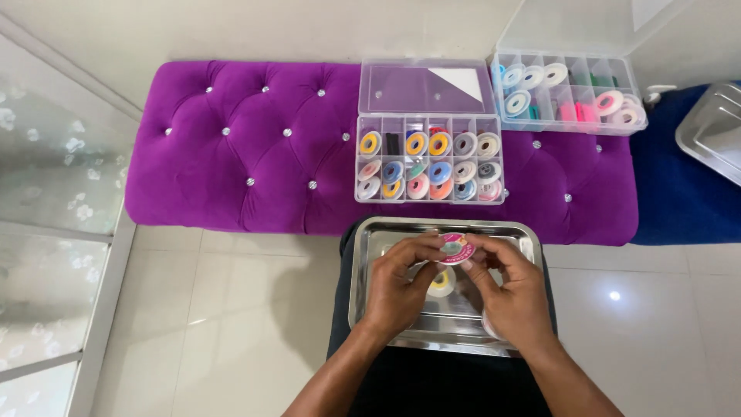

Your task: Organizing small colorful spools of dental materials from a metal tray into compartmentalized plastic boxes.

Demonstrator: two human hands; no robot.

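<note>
Both hands pinch a small pink spool over a steel tray.

Head view: the left hand (401,286) and right hand (509,297) close their fingertips on the pink spool (455,249), just above the steel tray (370,239); a yellow spool (442,283) lies in that tray; an open compartment box (429,168) of coloured spools sits beyond the tray on a purple bench (231,154).

A round pink label (455,249), with touches of yellow and green, faced up on the small spool pinched between both hands above the steel tray. A white triangular paper slip (461,79) lay inside the open clear lid of the nearer compartment box (429,170) on the purple bench.
</note>
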